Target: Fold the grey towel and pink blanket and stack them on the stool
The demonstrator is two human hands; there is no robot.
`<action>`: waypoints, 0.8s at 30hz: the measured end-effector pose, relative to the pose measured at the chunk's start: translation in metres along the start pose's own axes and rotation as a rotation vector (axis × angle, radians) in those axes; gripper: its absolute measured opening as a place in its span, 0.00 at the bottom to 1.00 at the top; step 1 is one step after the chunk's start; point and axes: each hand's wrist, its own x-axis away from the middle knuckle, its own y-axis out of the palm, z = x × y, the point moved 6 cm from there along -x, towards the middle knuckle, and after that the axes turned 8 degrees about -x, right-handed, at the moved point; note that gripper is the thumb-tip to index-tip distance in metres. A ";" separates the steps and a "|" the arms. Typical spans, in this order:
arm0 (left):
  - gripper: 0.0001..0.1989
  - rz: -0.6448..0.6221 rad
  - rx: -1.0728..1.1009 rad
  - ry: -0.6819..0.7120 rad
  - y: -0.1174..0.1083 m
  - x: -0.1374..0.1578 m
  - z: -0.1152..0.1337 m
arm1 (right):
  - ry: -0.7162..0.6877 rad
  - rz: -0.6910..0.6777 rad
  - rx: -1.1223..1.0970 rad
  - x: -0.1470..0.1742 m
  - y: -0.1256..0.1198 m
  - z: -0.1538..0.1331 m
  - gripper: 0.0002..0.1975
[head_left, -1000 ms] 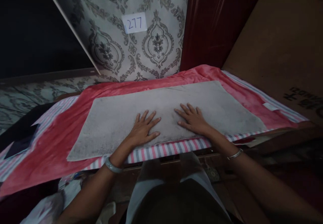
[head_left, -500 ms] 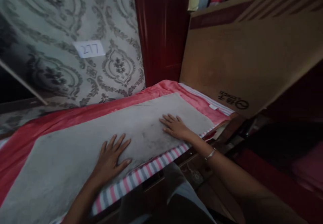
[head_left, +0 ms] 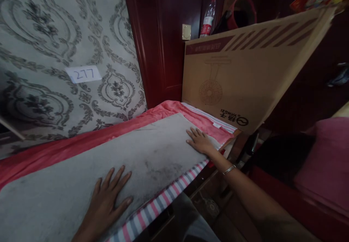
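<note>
A long grey mat (head_left: 125, 147) with dark smudges lies flat on a red cloth (head_left: 81, 142). My left hand (head_left: 107, 198) rests palm down on the mat's near side, fingers spread. Farther right, near the mat's right end, my right hand (head_left: 200, 142) also lies flat on it with fingers apart; a silver bangle (head_left: 229, 169) is on that wrist. Neither hand holds anything. Along the near edge, striped fabric (head_left: 163, 200) in pink, grey and white shows from under the mat.
A large cardboard box (head_left: 234, 74) leans at the right end, with a red-capped bottle (head_left: 208, 18) behind it. Patterned wallpaper (head_left: 73, 34) carries a paper marked 277 (head_left: 83, 74). Pink folded cloth (head_left: 324, 165) is at the right.
The view has shifted, showing more of the box and bottle. My hands are farther apart on the mat: the right is closer to its right end, the left farther left.
</note>
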 end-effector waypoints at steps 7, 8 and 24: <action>0.32 -0.031 0.018 -0.019 0.002 -0.001 0.000 | 0.165 0.177 -0.016 0.006 -0.018 0.021 0.28; 0.32 -0.031 0.022 -0.027 0.002 -0.001 0.000 | 0.177 0.192 -0.025 0.005 -0.020 0.023 0.27; 0.31 -0.030 -0.017 -0.026 0.000 0.002 -0.001 | 0.246 0.108 -0.280 -0.064 -0.032 0.025 0.24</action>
